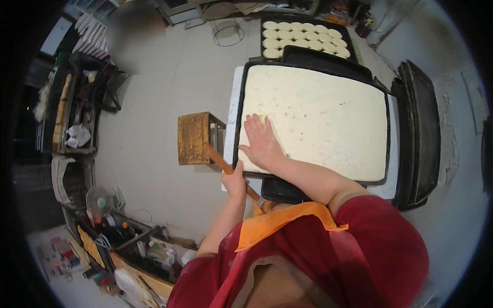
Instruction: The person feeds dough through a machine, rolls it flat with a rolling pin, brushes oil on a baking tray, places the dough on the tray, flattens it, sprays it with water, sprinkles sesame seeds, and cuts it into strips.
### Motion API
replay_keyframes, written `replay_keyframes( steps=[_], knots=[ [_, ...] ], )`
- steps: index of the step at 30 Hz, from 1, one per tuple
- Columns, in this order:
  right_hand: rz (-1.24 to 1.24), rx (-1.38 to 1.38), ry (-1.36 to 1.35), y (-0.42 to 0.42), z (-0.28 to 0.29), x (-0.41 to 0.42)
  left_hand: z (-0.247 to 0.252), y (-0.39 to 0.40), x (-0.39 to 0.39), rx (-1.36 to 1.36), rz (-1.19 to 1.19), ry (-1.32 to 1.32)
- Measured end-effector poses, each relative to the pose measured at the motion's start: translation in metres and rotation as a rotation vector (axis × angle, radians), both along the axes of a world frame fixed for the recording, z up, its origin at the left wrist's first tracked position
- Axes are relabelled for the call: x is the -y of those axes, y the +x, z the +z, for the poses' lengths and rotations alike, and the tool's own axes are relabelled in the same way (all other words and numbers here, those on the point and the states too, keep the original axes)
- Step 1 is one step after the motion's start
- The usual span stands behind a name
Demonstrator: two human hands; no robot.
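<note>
A large sheet of pale dough [327, 123] fills a black baking tray [388, 154] before me. My right hand [262, 142] lies palm down on the dough near the tray's left side, fingers stretched out and holding nothing. A small green bit [262, 117] shows beside its fingertips. With my left hand [235, 181] I grip a thin wooden rolling pin [217, 157] at the tray's near left corner; the pin slants past the tray's edge. Small dark specks dot the dough's surface.
Behind the dough stands a tray of round dough pieces [296, 35]. Stacked black trays [423, 134] lean at the right. A wooden stool [193, 138] is left of the table edge [234, 92]. Shelves [63, 115] stand far left, and a blurred person [134, 38] is at the upper left.
</note>
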State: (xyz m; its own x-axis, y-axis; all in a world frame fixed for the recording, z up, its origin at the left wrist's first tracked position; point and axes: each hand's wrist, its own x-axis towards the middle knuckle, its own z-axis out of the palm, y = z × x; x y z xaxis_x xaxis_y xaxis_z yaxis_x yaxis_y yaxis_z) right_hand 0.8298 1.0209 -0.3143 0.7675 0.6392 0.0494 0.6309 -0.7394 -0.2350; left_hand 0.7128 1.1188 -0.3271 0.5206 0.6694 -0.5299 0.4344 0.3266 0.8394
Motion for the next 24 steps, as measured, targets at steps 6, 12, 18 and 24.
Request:
replay_keyframes(
  steps=[6,12,18,24],
  knots=[
    [-0.055,0.047,-0.008,-0.017,0.009,0.054,-0.018,0.0,-0.005,0.098,0.008,-0.119],
    [-0.413,-0.014,-0.191,-0.045,0.012,0.233,-0.017,-0.001,0.001,0.068,-0.027,-0.003],
    [-0.466,0.023,-0.085,-0.036,0.012,0.303,-0.026,-0.002,-0.003,0.043,-0.046,-0.02],
    [-0.542,0.028,-0.066,-0.044,-0.007,0.375,-0.015,0.0,0.002,0.08,-0.055,-0.084]
  ],
)
